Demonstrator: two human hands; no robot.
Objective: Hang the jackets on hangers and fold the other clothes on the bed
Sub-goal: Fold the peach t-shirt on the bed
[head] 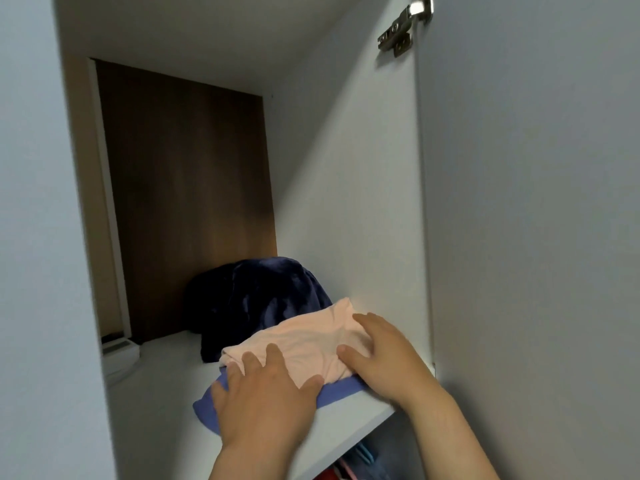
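Observation:
A folded pale pink garment (304,344) lies on top of a folded blue garment (336,393) on the white wardrobe shelf (166,403). My left hand (263,400) lies flat with spread fingers on the near left part of the pile, covering both garments. Over the pink garment's right end my right hand (384,355) presses with straight fingers, close to the wardrobe's right wall. Behind the pile sits a bunched dark navy fleece garment (263,299).
The shelf compartment has a brown back panel (187,202) and white side walls. An open door with a metal hinge (405,26) stands at the right. A small white box (119,351) sits at the shelf's back left. Hangers and clothes (360,462) show below the shelf.

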